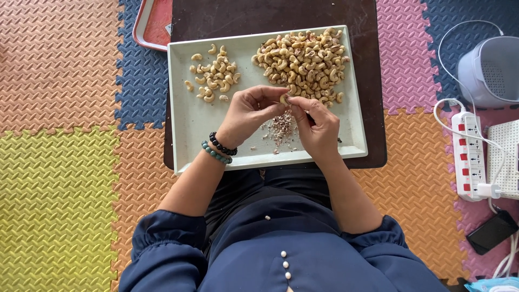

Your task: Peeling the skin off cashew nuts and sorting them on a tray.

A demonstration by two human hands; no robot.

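- Foam floor mats (59,184) in yellow, orange, blue and pink covered the floor.
- Both hands met over one pale tray (189,124) on a dark tabletop (373,108): left hand (250,114) and right hand (318,125) each had a grip pinched shut on one cashew (284,99).
- Skin flakes (280,130) lay at 6 o'clock of it.
- Two nut piles: small pile (213,74) at 10 o'clock, large pile (301,60) at 12.
- One red tray (154,21) sat farthest.

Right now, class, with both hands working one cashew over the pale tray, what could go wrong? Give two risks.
1. The left hand and right hand pinch one cashew beside the large heap of skin-on cashews; a dropped nut may get lost in it.
2. The pinkish skin flakes lie loose on the pale rectangular tray and could drift into the small pile of pale peeled cashews.
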